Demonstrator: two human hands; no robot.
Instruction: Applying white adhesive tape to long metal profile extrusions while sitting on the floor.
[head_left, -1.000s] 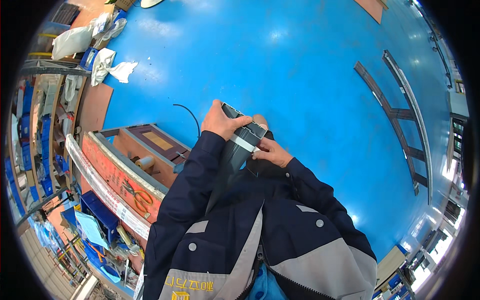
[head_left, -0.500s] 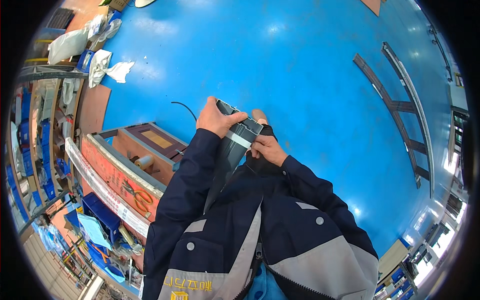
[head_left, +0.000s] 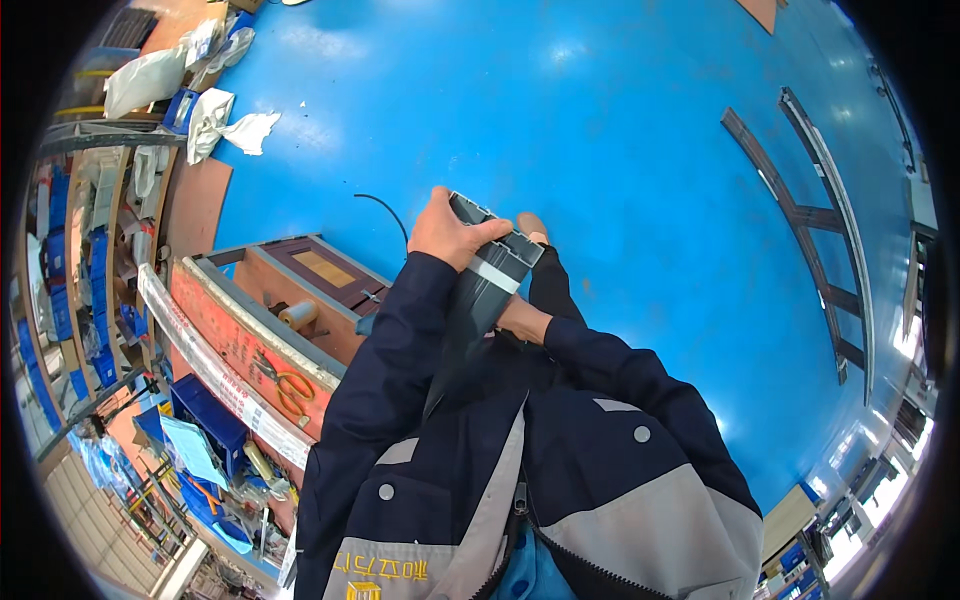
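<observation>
My left hand [head_left: 450,232] is closed around the far end of a long dark grey hollow profile [head_left: 478,305], its thumb lying across the open end. The profile slants back toward my body, where its near end narrows from view against my jacket. A whitish strip of tape [head_left: 497,275] wraps it just below the open end. Against the profile's right side is my right hand [head_left: 527,321]; its fingers are hidden behind the profile, so their grip does not show.
On my left stands a workbench with a red surface [head_left: 235,325], orange-handled scissors [head_left: 294,392] and a roll of film [head_left: 297,315] in an open compartment. Shelving with blue bins [head_left: 98,290] lies beyond. A dark ladder-like frame [head_left: 800,216] rests on the blue floor to the right.
My right hand has slid behind the profile, so its fingers no longer show. The profile and my left hand appear slightly farther right, as does the whole scene.
</observation>
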